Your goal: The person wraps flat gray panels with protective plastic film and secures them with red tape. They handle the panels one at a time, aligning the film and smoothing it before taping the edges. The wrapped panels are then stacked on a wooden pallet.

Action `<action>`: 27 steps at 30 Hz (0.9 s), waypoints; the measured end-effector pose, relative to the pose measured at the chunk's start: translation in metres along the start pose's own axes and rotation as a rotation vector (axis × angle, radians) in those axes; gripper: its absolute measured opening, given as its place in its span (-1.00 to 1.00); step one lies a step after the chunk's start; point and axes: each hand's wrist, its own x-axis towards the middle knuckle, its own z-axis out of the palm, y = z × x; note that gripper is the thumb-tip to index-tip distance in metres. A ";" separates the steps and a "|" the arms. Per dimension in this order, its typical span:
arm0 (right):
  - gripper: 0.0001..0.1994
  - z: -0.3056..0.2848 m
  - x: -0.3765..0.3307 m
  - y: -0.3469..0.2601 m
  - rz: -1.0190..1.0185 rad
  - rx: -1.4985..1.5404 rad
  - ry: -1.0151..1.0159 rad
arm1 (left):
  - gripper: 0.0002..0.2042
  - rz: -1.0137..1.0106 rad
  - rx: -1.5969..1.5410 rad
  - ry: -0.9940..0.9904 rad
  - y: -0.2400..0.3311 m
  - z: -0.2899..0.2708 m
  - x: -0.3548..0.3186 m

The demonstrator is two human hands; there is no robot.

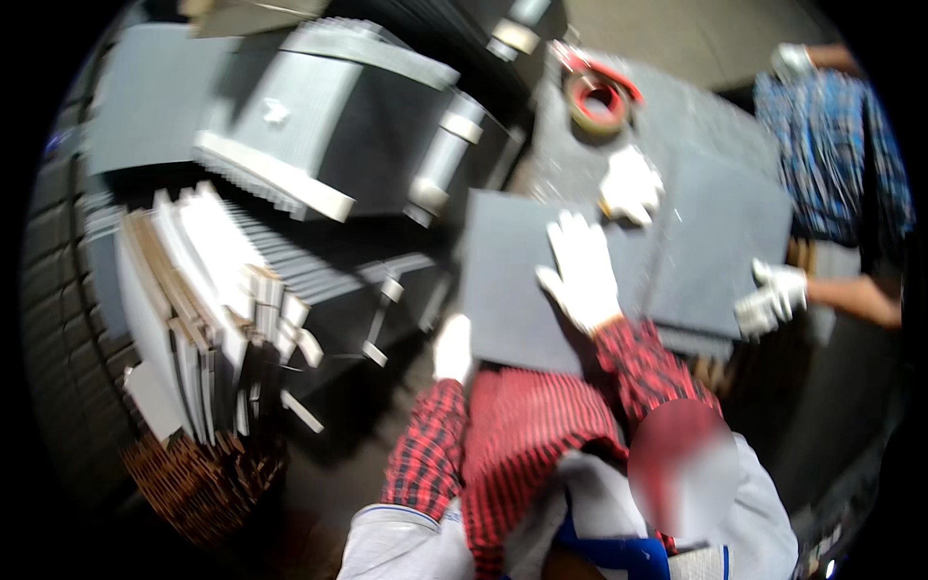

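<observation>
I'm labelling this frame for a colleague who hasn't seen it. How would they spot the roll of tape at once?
Start at the dark grey speckled worktable at the upper right, where flat grey square sheets lie. Beyond the sheets, near the table's far edge, lies the red ring-shaped roll of tape, just past a white-gloved hand. It is the only round, red thing among flat grey ones.

You have one view, from the camera on your head, tilted steeply down and forward over your own red-checked sleeves. It sits close above the desk (pixel 696 116), and the fisheye bends edges near the dark round rim; the whole picture is blurred.
</observation>
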 end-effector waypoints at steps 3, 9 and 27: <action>-0.28 -0.032 -0.011 -0.014 0.054 0.035 -0.356 | -0.55 -0.096 -0.065 0.024 -0.015 0.007 0.000; -0.42 -0.032 0.061 0.000 0.022 -0.076 -0.244 | -0.10 -0.192 -0.228 -0.205 0.042 -0.041 -0.011; -0.69 0.081 0.406 -0.287 -0.151 -0.017 0.449 | -0.30 -0.047 -0.285 -0.323 0.014 -0.028 0.003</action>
